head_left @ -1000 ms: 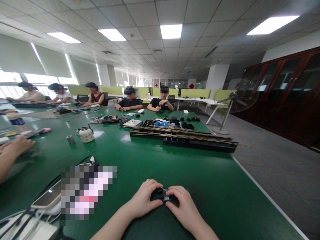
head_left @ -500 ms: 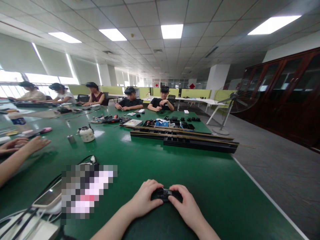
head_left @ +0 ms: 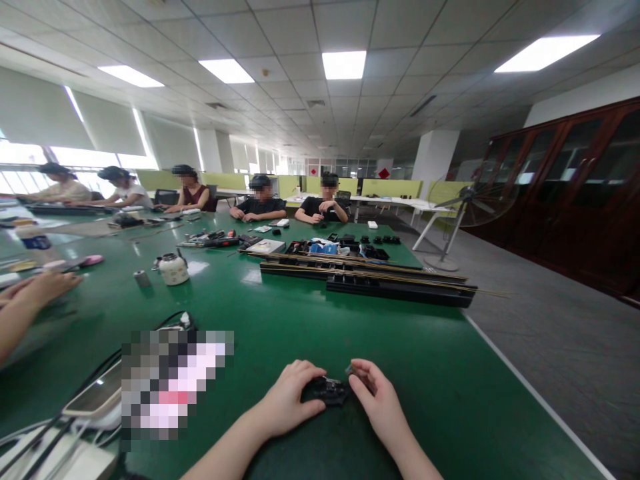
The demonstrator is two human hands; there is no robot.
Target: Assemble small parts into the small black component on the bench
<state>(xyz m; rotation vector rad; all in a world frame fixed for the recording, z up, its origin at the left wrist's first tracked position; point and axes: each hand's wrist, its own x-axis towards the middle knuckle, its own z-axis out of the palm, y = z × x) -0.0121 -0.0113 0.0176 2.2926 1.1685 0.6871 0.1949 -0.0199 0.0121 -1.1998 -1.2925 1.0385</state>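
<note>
A small black part (head_left: 330,392) with metallic bits on its top rests low over the green table (head_left: 260,333), near the front middle. My left hand (head_left: 294,400) grips its left end between thumb and fingers. Just right of the black part, and apart from it, my right hand (head_left: 376,400) pinches a small greyish piece (head_left: 349,369) between thumb and forefinger. The piece is too small to name.
Black rails (head_left: 400,288) with thin brass-coloured rods lie across the table. A white jar (head_left: 173,269) and grey cylinder (head_left: 142,279) stand left, behind cables and a blurred device (head_left: 175,387). Another person's hand (head_left: 53,287) is at far left; several people sit beyond.
My right hand has come off the black part and moved slightly right and up with the small piece. My left hand keeps its grip. The other person's hand at left has moved left.
</note>
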